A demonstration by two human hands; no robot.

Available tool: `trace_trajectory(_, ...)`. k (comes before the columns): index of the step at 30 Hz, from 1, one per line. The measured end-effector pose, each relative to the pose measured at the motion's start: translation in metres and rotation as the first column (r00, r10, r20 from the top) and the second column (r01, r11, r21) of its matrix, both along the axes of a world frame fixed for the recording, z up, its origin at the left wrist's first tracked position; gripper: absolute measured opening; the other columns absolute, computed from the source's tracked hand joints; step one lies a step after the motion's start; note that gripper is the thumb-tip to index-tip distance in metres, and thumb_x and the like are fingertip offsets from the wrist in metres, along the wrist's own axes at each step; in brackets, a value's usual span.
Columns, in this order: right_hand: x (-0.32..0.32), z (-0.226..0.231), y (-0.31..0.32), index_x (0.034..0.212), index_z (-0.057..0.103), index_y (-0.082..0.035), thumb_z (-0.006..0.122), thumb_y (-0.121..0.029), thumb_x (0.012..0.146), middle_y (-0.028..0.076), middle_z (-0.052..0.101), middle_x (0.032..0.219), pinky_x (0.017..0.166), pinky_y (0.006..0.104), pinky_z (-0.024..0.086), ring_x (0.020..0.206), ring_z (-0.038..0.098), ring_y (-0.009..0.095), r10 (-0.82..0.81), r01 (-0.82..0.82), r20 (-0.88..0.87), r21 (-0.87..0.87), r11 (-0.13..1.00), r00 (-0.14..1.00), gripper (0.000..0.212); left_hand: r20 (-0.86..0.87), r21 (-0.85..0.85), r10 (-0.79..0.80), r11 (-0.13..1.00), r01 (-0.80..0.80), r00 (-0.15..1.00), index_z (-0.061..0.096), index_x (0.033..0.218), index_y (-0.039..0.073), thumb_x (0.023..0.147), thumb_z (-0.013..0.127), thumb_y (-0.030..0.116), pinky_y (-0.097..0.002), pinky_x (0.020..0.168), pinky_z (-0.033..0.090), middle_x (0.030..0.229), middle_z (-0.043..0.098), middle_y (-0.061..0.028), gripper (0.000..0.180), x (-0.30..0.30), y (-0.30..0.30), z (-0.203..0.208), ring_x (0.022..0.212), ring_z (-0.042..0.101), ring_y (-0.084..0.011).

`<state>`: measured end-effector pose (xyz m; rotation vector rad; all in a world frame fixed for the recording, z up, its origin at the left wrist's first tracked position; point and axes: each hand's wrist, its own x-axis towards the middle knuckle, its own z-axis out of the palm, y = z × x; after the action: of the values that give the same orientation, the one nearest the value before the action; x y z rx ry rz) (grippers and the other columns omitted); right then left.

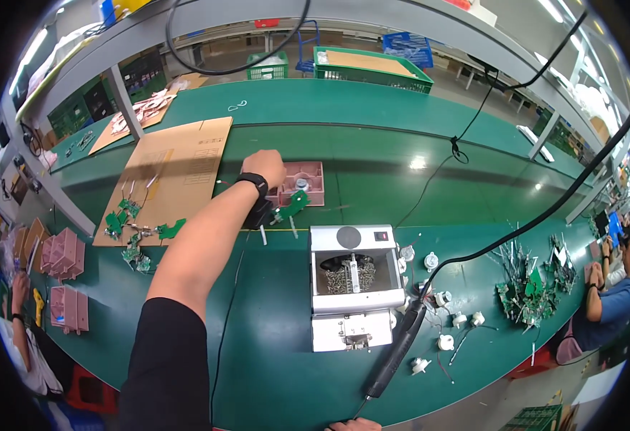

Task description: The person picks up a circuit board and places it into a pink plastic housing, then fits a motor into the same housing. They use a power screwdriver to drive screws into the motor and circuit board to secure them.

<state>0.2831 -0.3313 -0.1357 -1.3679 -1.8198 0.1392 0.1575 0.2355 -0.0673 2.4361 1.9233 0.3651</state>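
Note:
My left hand (265, 167) reaches far forward and is closed over the left edge of a pink plastic housing (316, 172); its fingertips are hidden. Inside the housing sits a round metal-faced motor (301, 184). Against its near side leans a green circuit board (295, 206) with wires, beside a black object under my wrist. Only a bit of my right hand (356, 425) shows at the lower edge, its fingers mostly cut off. Just above it is the bit of a black electric screwdriver (395, 352) on a cable. Close by stands a white screw feeder (354, 287) full of small screws.
White-capped small motors (446, 343) lie right of the feeder. Further right is a heap of wired circuit boards (530, 291). More boards rest by a cardboard sheet (178, 161) on the left. Pink housings (68, 309) stand far left. Co-workers sit at both sides.

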Motion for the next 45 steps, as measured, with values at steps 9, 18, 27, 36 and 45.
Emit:
trace_trajectory(9,-0.009,-0.023,-0.001,0.085,0.070,-0.006,0.078,-0.006,0.082,0.008,0.055,0.062,0.049,0.0393,0.043,0.051,0.053,0.027,-0.022,0.017,0.054,0.079,0.997,0.998,0.009,0.500,0.095,-0.124,0.992,0.088,0.857,0.080,0.104,0.003,0.099,0.068,0.048,-0.0373,0.072,0.057,0.084,0.077,-0.0136,0.046,-0.117,-0.099,0.060,0.075,0.073,-0.0245)
trace_trajectory(18,-0.008,-0.022,0.000,0.080,0.068,-0.004,0.074,-0.009,0.091,0.013,0.053,0.061,0.047,0.0446,0.041,0.051,0.052,0.034,-0.140,0.099,0.244,0.173,0.980,0.960,0.014,0.526,0.277,-0.024,0.950,-0.145,0.850,0.079,0.098,0.004,0.096,0.075,0.022,-0.0343,0.073,0.057,0.089,0.077,-0.0118,0.018,-0.305,-0.363,0.018,0.078,0.073,-0.0182)
trace_trajectory(27,-0.020,-0.021,-0.007,0.081,0.070,-0.004,0.074,-0.013,0.093,0.015,0.059,0.065,0.050,0.0474,0.045,0.056,0.057,0.037,-0.238,0.202,0.262,0.158,0.967,0.935,0.016,0.250,0.553,0.728,0.434,-0.711,0.638,0.078,0.104,0.009,0.091,0.072,0.022,-0.0466,0.088,0.057,0.101,0.076,-0.0168,0.019,-0.557,-0.400,0.037,0.097,0.072,-0.0363)
trace_trajectory(36,-0.021,-0.053,-0.003,0.085,0.066,-0.005,0.073,-0.006,0.090,0.007,0.053,0.065,0.051,0.0409,0.039,0.054,0.052,0.027,-0.317,0.304,0.061,0.160,0.939,0.947,0.009,0.262,0.294,0.723,0.571,-0.766,0.640,0.083,0.092,0.012,0.087,0.073,0.025,-0.0464,0.083,0.060,0.088,0.075,-0.0209,0.018,-0.575,-0.392,0.031,0.089,0.074,-0.0399)
trace_trajectory(45,-0.026,-0.036,-0.009,0.089,0.074,-0.002,0.075,-0.013,0.093,0.018,0.068,0.076,0.059,0.0447,0.053,0.066,0.066,0.037,-0.366,0.321,0.225,0.213,0.923,0.903,0.011,0.288,0.368,0.580,0.667,-0.648,0.762,0.079,0.082,0.006,0.086,0.072,0.021,-0.0523,0.077,0.059,0.085,0.074,-0.0209,0.016,-0.489,-0.375,-0.017,0.083,0.073,-0.0418)
